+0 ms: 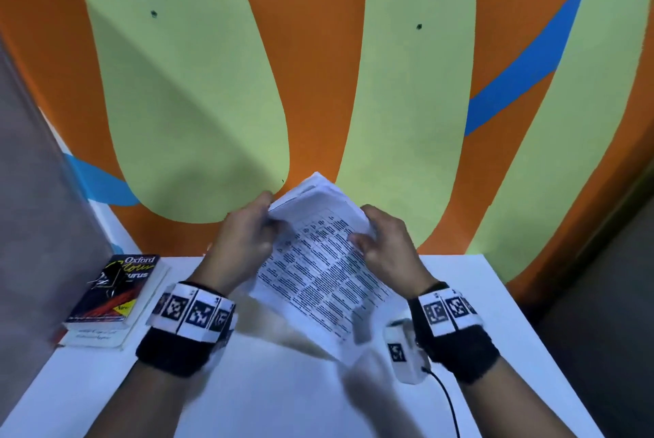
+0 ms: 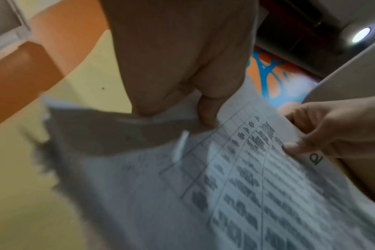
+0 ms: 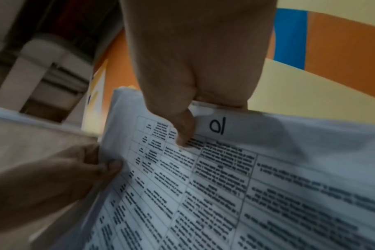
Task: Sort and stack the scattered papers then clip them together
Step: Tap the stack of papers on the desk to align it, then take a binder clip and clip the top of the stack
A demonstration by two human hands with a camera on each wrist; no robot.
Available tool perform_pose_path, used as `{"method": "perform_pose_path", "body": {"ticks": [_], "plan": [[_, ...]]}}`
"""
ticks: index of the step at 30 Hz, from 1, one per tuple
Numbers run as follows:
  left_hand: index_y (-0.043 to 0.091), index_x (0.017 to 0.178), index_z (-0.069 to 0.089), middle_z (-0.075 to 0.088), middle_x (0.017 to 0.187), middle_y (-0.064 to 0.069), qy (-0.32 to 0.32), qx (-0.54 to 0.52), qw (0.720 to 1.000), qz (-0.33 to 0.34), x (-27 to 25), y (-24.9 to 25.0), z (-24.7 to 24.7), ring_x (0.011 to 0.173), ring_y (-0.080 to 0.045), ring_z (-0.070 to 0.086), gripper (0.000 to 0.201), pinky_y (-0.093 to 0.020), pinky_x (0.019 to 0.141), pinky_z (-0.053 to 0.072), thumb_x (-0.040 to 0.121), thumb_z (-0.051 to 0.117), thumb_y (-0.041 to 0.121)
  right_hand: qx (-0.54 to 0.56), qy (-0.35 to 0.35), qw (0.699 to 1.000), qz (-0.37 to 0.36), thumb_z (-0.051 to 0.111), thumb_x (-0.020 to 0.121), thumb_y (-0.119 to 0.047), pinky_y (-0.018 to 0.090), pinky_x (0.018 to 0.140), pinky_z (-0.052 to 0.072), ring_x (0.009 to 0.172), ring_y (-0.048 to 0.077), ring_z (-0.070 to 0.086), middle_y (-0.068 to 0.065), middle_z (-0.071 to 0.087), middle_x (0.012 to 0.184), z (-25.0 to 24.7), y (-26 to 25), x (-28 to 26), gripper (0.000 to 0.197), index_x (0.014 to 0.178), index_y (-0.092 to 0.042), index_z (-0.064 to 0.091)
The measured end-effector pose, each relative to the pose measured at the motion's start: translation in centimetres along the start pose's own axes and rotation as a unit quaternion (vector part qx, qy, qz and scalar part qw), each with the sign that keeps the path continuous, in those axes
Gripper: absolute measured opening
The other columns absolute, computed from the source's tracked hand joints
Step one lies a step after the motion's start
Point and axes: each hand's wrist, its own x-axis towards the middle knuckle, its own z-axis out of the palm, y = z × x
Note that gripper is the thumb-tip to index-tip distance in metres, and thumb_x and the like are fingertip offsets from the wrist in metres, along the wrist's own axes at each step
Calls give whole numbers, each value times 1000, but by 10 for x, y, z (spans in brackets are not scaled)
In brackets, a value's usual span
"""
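Above the white surface [image 1: 283, 395], the left hand [image 1: 244, 243] and right hand [image 1: 389, 243] each pinched opposite edges of the papers [image 1: 318, 271].

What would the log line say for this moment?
left hand: grips papers | right hand: grips papers | papers: lifted off table | clip: not on
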Motion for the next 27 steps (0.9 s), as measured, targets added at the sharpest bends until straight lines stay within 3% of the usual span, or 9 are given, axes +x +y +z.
{"method": "perform_pose_path", "body": {"ticks": [2, 5, 7, 10, 14, 19, 23, 25, 27], "plan": [[26, 98, 50, 61, 90, 1, 88, 38, 995, 8, -1, -3, -9, 87, -25, 58, 24, -35, 70, 44, 84, 65, 14, 61, 34, 997, 20, 65, 85, -8, 28, 60, 31, 63, 17, 41, 5, 51, 68, -2, 0, 2, 12, 85, -5, 53], [24, 139, 33, 50, 122, 1, 240, -83, 965, -60, -15, -17, -15, 114, -12, 47, 88, -23, 93, 39, 68, 84, 30, 171, 67, 982, 48, 66, 83, -8, 27, 63, 38, 71, 19, 53, 16, 65, 83, -6, 6, -3, 16, 96, -2, 58], [23, 143, 28, 57, 121, 6, 216, -276, 928, -128, -22, -18, -8, 110, -7, 57, 114, -17, 87, 46, 51, 90, 45, 257, 63, 962, 66, 66, 84, 2, 18, 70, 47, 80, 8, 65, -6, 74, 87, -8, 3, -7, 21, 100, -12, 62], [19, 119, 54, 73, 99, 6, 127, -350, 920, -122, -23, -10, 10, 92, -6, 69, 77, -16, 70, 53, 53, 91, 35, 295, 70, 951, 61, 61, 84, 12, 3, 66, 44, 75, -13, 62, -30, 70, 82, -7, 0, -12, 31, 103, -12, 57], [24, 118, 48, 62, 117, 5, 171, -362, 911, -103, -17, -10, 18, 102, -3, 62, 60, -16, 86, 51, 74, 73, -9, 314, 96, 942, 68, 61, 85, 10, 4, 52, 38, 52, -13, 52, -9, 55, 57, -7, -10, -21, 34, 85, -22, 48], [9, 129, 41, 57, 113, 2, 116, -249, 952, -137, -42, -30, 57, 106, -16, 56, 44, -7, 82, 43, 89, 60, 1, 266, 88, 946, 162, 67, 71, -64, 33, 59, 37, 59, 6, 43, 9, 41, 64, 21, 15, -50, 54, 76, -17, 43], [13, 109, 51, 63, 99, -3, 159, -196, 959, -129, -43, -22, 63, 98, -5, 62, 27, 0, 73, 37, 91, 53, -7, 284, 99, 942, 147, 63, 90, -14, 30, 63, 37, 58, -7, 45, -4, 55, 67, 26, 24, -48, 15, 82, -9, 51], [14, 113, 42, 57, 100, 12, 168, -221, 952, -129, -42, -16, 59, 89, 19, 56, 28, 1, 72, 39, 93, 52, -4, 276, 104, 949, 114, 58, 92, -8, 30, 78, 46, 85, 2, 58, 4, 65, 97, 21, 22, -45, 33, 124, -8, 49], [15, 119, 39, 58, 107, 14, 168, -223, 951, -132, -44, -19, 62, 98, 10, 59, 31, -9, 80, 45, 94, 52, 3, 242, 127, 956, 105, 58, 93, -12, 31, 75, 46, 83, 18, 60, 16, 64, 98, 22, 23, -45, 39, 129, -15, 45]]}}
